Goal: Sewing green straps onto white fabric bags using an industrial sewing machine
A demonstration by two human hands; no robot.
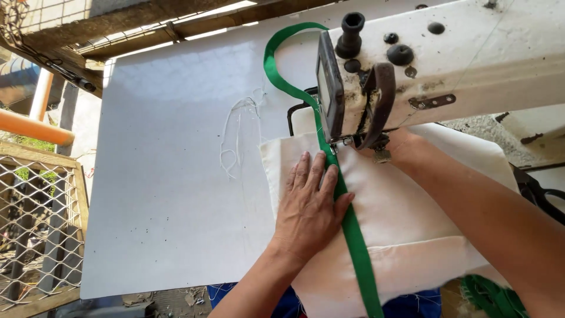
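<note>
The person's left hand (310, 203) lies flat on a piece of cream cloth (406, 218), fingers stretched out and slightly spread, the outer ones resting against a green strap (353, 229) that runs lengthwise down the cloth. The strap passes under the head of a worn white sewing machine (447, 65), then loops up and back across the white table (170, 194) behind it. The right hand (395, 144) sits tucked under the machine's arm, just beside the presser foot (I cannot tell from here how its fingers lie, the machine hides them). The forearm crosses over the cloth. A tangle of loose white thread (235, 135) lies on the table left of the cloth, and black scissor handles (544, 197) show at the right edge.
</note>
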